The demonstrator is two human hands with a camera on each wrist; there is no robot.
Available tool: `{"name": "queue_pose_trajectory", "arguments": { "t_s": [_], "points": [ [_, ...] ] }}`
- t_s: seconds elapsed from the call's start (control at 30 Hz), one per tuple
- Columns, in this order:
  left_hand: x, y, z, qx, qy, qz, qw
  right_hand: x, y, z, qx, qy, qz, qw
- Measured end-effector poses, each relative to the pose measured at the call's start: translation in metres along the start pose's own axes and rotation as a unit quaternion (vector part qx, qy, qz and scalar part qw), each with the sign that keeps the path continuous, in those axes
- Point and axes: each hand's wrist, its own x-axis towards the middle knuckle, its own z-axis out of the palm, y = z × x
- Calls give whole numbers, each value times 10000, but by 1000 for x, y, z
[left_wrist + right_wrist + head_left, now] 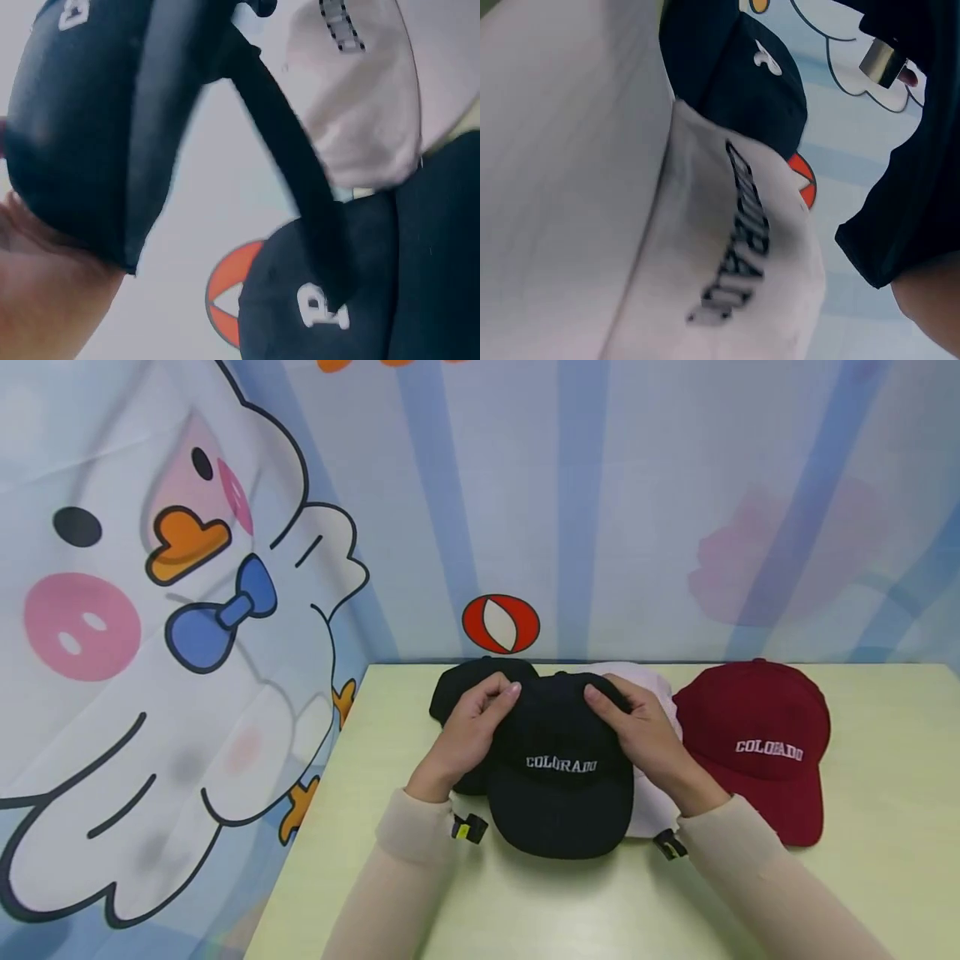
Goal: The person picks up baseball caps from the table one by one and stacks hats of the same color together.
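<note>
Both hands hold a black baseball cap with white COLORADO lettering, raised over the table, its brim pointing toward me. My left hand pinches the crown's left edge, thumb on top; my right hand grips the right edge the same way. In the left wrist view a dark strap hangs from the raised cap. Behind it on the table lie another dark cap at left and a pale cap with dark lettering, both partly covered. A dark red COLORADO cap lies to the right.
The caps rest on a pale yellow table. A printed cloth backdrop rises along its back edge and left side, with a cartoon bird and a red ball on it. A small black clip-like piece sits by the left cuff.
</note>
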Motion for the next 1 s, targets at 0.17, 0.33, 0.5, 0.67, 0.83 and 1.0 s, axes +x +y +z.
{"name": "queue_pose_trajectory", "arguments": {
  "t_s": [0.17,0.33,0.5,0.67,0.83,1.0],
  "points": [
    [-1,-5,-17,-258,155,-145,9994,10,6,13,-12,23,29,10000],
    [-3,-12,-36,-642,299,-498,9962,20,13,23,-16,160,134,9998],
    [-4,-25,-51,-824,476,-952,9909,27,21,33,32,225,453,9987],
    [-6,-38,-66,-649,691,-1305,9869,33,24,47,-150,306,745,9966],
    [-4,-47,-77,-365,954,-1534,9829,39,24,60,-525,410,950,9932],
    [3,-61,-83,-389,1183,-1582,9795,45,28,65,-749,346,1093,9906]
  ]
}}
